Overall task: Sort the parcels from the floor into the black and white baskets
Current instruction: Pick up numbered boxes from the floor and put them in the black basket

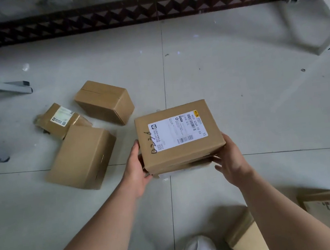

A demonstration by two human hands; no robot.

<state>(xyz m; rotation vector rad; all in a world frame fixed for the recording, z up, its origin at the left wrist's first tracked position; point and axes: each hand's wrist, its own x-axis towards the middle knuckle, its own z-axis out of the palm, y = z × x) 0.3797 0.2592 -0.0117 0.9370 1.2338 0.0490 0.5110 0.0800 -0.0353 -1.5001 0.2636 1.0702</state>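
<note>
We grip the labelled parcel [179,135] from both sides, left hand [137,165] and right hand [231,159] clamped on its short ends, long axis running between them; baskets out of view.

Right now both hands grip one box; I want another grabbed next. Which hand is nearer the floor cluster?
Probably the left hand: the three floor boxes lie to its side, while the right hand is beyond the held box.
</note>
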